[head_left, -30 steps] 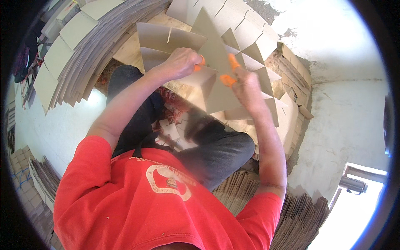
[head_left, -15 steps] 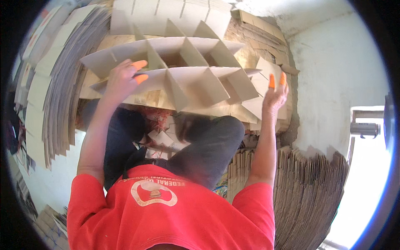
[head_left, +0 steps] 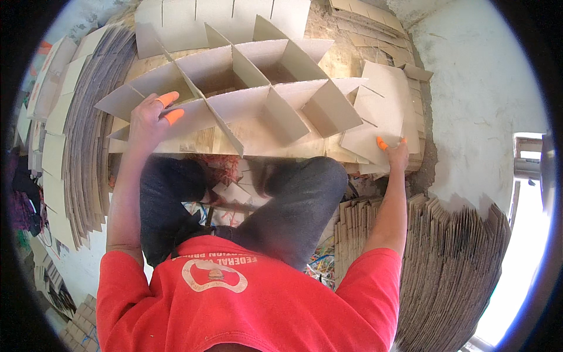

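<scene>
A cardboard divider grid (head_left: 252,97) of interlocked slotted strips lies spread open in front of me, above my knees. My left hand (head_left: 149,117), with orange rubber tips on two fingers, rests on the grid's left end and holds a strip there. My right hand (head_left: 396,154), also with orange fingertips, grips the lower edge of a loose slotted cardboard sheet (head_left: 381,111) lying to the right of the grid.
Flat slotted sheets (head_left: 223,17) lie beyond the grid. Stacks of cardboard stand on edge at the left (head_left: 76,129) and lower right (head_left: 451,258). A pale wall (head_left: 481,88) rises on the right. Paper scraps (head_left: 234,193) lie between my legs.
The folded divider has been pulled open into a flat grid and lowered. My right hand left its right end and moved down to the loose sheet.
</scene>
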A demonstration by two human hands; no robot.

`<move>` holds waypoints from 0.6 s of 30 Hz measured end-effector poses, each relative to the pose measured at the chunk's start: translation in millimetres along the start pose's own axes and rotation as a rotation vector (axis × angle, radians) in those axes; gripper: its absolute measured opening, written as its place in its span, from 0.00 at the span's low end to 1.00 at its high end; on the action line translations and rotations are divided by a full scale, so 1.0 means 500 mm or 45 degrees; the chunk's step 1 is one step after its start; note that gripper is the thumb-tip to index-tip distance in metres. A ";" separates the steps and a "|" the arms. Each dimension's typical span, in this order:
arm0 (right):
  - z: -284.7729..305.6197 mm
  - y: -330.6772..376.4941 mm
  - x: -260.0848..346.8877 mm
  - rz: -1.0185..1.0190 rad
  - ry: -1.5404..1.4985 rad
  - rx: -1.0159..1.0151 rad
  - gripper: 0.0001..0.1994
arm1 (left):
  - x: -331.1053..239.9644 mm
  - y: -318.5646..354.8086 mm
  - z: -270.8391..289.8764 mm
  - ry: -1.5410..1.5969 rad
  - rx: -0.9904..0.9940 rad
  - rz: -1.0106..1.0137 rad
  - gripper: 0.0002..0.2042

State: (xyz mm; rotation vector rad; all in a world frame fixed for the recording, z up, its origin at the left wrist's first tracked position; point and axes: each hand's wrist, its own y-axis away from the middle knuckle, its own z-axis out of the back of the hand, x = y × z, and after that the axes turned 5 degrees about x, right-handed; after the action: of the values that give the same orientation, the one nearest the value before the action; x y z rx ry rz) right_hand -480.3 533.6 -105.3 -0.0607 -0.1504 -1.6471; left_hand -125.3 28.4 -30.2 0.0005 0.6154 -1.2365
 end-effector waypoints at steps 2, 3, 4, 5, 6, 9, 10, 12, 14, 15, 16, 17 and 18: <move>-0.016 -0.005 -0.057 0.023 -0.228 -0.148 0.34 | -0.003 -0.009 -0.006 0.047 -0.001 -0.005 0.19; -0.012 -0.003 -0.066 0.026 -0.333 -0.194 0.32 | -0.006 -0.009 -0.006 0.074 -0.006 -0.003 0.19; 0.008 0.013 -0.035 0.047 -0.444 -0.225 0.31 | -0.005 -0.001 -0.003 0.087 -0.014 0.018 0.19; 0.029 0.027 -0.025 0.049 -0.546 -0.270 0.29 | -0.007 0.000 -0.001 0.081 -0.012 -0.003 0.20; 0.037 0.016 -0.035 0.060 -0.561 -0.372 0.28 | -0.009 0.000 0.004 0.075 -0.010 -0.024 0.20; 0.104 0.004 -0.051 0.057 -0.572 -0.700 0.25 | -0.011 0.000 0.022 0.082 -0.060 -0.105 0.21; 0.156 0.027 0.006 0.056 -0.568 -0.793 0.24 | -0.006 0.012 0.033 0.067 -0.091 -0.108 0.22; 0.258 0.086 0.094 0.160 -0.639 -0.898 0.21 | 0.002 0.029 0.050 0.054 -0.095 -0.032 0.22; 0.342 0.157 0.187 0.569 -0.997 -0.924 0.19 | 0.017 0.049 0.062 0.018 -0.117 0.013 0.23; 0.371 0.198 0.239 0.698 -1.178 -0.820 0.20 | 0.034 0.063 0.063 -0.021 -0.135 0.029 0.23; 0.396 0.244 0.287 0.825 -1.355 -0.704 0.21 | 0.050 0.078 0.071 -0.059 -0.151 0.046 0.23; 0.412 0.281 0.328 0.951 -1.530 -0.574 0.22 | 0.049 0.087 0.082 -0.151 -0.083 0.112 0.22; 0.426 0.309 0.362 1.022 -1.394 -0.488 0.24 | 0.050 0.096 0.091 -0.143 -0.101 0.096 0.22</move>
State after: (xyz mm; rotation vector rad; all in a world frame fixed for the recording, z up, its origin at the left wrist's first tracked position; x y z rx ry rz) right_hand -352.2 372.0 138.3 -1.1664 -0.5523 -0.6703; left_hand -58.6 8.3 -18.4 -0.1103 0.5613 -1.1310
